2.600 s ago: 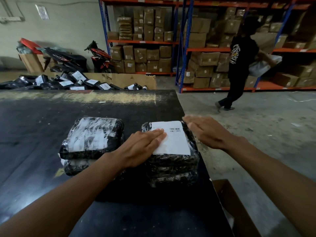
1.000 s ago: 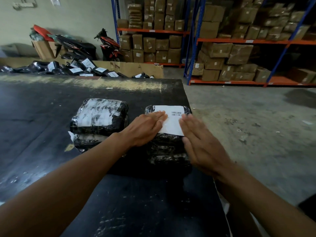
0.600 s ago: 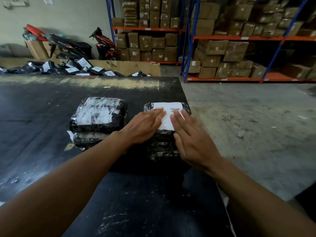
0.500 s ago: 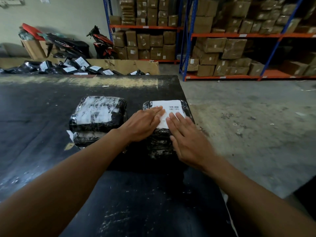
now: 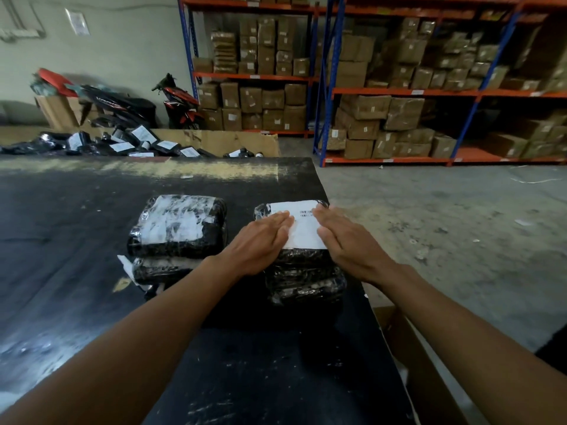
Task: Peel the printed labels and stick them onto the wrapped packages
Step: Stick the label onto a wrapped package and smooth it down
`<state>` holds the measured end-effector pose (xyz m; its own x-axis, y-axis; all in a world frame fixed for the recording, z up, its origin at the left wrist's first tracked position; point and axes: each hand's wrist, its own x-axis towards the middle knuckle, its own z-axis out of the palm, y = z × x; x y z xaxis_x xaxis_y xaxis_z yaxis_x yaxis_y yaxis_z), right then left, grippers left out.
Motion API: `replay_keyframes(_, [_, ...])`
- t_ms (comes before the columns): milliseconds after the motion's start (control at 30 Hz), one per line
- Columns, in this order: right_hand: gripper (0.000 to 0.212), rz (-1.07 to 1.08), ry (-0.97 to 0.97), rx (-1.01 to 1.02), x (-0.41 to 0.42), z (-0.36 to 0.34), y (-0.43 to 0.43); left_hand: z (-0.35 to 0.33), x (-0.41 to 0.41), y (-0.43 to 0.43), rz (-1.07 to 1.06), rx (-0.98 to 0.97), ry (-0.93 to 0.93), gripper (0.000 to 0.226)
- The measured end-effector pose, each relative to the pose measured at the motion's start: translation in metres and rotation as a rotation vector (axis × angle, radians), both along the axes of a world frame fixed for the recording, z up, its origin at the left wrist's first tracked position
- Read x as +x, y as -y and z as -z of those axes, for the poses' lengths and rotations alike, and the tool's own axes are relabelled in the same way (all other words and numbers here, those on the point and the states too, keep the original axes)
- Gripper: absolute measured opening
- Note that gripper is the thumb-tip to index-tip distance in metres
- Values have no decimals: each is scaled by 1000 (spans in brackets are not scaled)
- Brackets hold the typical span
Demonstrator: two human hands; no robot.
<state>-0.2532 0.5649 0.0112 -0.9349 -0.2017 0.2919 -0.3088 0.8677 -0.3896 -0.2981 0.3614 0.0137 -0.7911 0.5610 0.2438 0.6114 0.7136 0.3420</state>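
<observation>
Both hands lie flat on top of the stack (image 5: 306, 285) of black wrapped packages, fingers straight and close together. Neither one grips anything. The left hand (image 5: 260, 245) presses on the left side of the white label (image 5: 302, 233), and the right hand (image 5: 349, 243) presses on its right side. A strip of label shows between them, with a barcode at its far end. The label lies on the stack's top package. The hands hide its side edges, so I cannot tell whether those are stuck down.

The stack sits on the black table (image 5: 76, 240), at its right edge. Just left of the stack, across a gap of bare tabletop, is a second stack (image 5: 178, 225) with a glossy top showing white patches. Its lower package has a white scrap poking out on the left.

Far beyond the stack and to the left, past the table's end, is a pile (image 5: 122, 145) of labelled black parcels, with a scooter (image 5: 181, 102) behind it. Behind and right of the stack stand racks (image 5: 399, 92) full of cartons. Near and right of the stack, below the table edge, is an open box (image 5: 423, 372).
</observation>
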Motion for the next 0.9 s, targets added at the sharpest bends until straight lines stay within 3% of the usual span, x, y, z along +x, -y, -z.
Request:
replay_keyframes(167, [47, -36, 74, 45, -12, 7, -6, -2, -1, 5, 57, -40, 5, 50])
replay_keyframes(267, [47, -40, 85, 66, -12, 9, -8, 2, 10, -1, 114, -35, -132, 52])
replay_keyframes(467, [47, -82, 74, 93, -10, 11, -16, 31, 39, 27, 261, -228, -438, 54])
replay_keyframes(633, [47, -82, 76, 60, -12, 14, -15, 33, 58, 62, 271, -145, -620, 46])
replay_keyframes(800, [47, -94, 76, 87, -13, 12, -18, 25, 35, 3, 148, -216, -607, 52])
replay_keyframes(900, [48, -106, 88, 91, -11, 12, -20, 33, 29, 34, 224, -363, -654, 50])
